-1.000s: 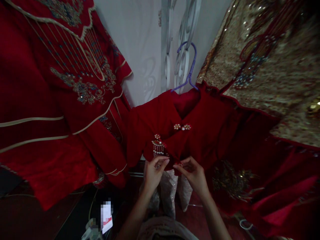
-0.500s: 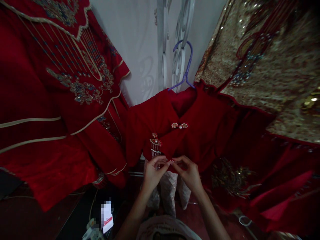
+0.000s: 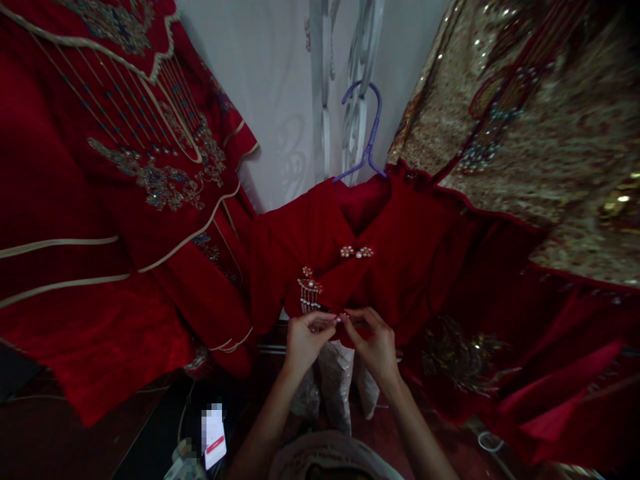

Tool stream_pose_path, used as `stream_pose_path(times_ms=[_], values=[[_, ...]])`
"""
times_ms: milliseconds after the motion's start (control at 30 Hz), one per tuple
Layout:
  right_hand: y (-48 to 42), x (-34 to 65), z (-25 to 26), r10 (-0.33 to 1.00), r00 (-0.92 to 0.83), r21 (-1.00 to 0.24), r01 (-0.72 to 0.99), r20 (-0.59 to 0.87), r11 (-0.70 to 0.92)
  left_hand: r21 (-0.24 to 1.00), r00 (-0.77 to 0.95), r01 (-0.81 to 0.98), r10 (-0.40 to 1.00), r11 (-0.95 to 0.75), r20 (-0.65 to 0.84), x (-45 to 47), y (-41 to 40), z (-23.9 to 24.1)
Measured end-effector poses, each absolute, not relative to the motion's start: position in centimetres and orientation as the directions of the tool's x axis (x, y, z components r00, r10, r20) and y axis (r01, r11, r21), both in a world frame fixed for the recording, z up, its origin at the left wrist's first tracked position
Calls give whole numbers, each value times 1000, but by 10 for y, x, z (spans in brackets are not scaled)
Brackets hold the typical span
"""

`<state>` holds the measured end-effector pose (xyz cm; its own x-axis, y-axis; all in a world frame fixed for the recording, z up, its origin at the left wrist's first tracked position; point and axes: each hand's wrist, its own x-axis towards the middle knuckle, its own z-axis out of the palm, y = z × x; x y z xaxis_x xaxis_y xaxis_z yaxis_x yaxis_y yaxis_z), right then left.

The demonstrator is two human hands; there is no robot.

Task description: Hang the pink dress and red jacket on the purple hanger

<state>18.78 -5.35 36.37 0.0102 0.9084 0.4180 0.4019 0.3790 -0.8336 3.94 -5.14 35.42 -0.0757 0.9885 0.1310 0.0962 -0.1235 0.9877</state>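
Observation:
A red short-sleeved blouse (image 3: 400, 233) hangs on a purple hanger (image 3: 371, 143) in front of me. A pearl-beaded clasp (image 3: 357, 252) sits below its neckline, and a beaded tassel brooch (image 3: 310, 287) dangles on its left front. My left hand (image 3: 306, 343) pinches the blouse's lower front edge between thumb and fingers, just under the tassel. Beside it, fingertips almost touching, my right hand (image 3: 376, 341) pinches the same edge. Tiny pale and red spots show between the fingertips; whether they are beads or nails I cannot tell.
Red embroidered garments (image 3: 165, 180) hang at left, and a gold sequinned garment (image 3: 500, 200) at right. White scrolled metalwork (image 3: 356, 127) stands behind the hanger. Below are wrapped pale bundles (image 3: 336, 387), a lit phone (image 3: 214, 437) at lower left and a white ring (image 3: 490, 441) at lower right.
My left fingers have straightened a little at the blouse's edge, and both hands have shifted slightly. The pinch stays in about the same place. The view has moved a touch.

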Motion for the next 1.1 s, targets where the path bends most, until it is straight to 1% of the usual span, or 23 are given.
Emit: stream_pose_path(times_ms=[167,200,300,367,433,500,567,633,733,900,1033,1100], values=[[-51,197,370,926,-23,-843,407,377,353,974,10,116,981,-195,195,37,-46,352],[-52,200,371,929,3,-851,402,370,337,969,3,124,977,-213,214,36,-47,350],[-58,211,375,928,155,-898,347,339,270,944,-73,198,956,-264,283,33,-51,347],[-62,215,374,932,208,-926,298,298,230,923,-98,256,942,-288,321,31,-55,346],[-65,214,369,951,167,-940,269,260,209,901,-77,306,936,-307,345,30,-56,345],[-66,210,363,969,68,-944,251,237,213,881,-43,343,932,-325,360,31,-57,345],[-65,203,355,971,-11,-943,235,241,237,869,-25,366,929,-335,368,33,-56,346],[-63,198,349,966,-47,-943,210,254,259,862,-21,380,929,-335,370,34,-54,347],[-61,193,344,967,-74,-954,158,244,253,867,-28,375,931,-328,364,35,-55,348],[-62,190,343,974,-103,-972,100,201,212,910,-54,303,949,-282,312,35,-61,348],[-63,187,340,980,-99,-984,39,170,175,925,-83,288,956,-246,280,35,-65,351],[-64,187,341,982,-95,-986,23,165,168,944,-63,239,966,-227,249,35,-64,354]])
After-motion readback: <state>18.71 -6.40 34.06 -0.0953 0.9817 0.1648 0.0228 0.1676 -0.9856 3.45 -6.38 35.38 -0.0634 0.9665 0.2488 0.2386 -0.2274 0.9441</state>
